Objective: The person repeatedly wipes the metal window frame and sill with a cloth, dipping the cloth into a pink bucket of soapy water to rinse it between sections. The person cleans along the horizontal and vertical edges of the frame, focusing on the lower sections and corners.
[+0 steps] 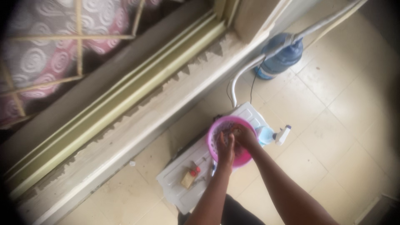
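Note:
A pink plastic bowl sits on a white ridged board on the tiled floor. Both my hands are inside the bowl. My left hand is at the near side of the bowl, and my right hand is at the far right side, fingers curled over something dark. What they hold is too blurred to tell. A yellowish block and a small red-capped item lie on the board to the left of the bowl.
A pale blue spray bottle with a white trigger head stands just right of the bowl. A large blue water jug stands by the wall beyond. A window sill and frame run along the left, with a white pipe.

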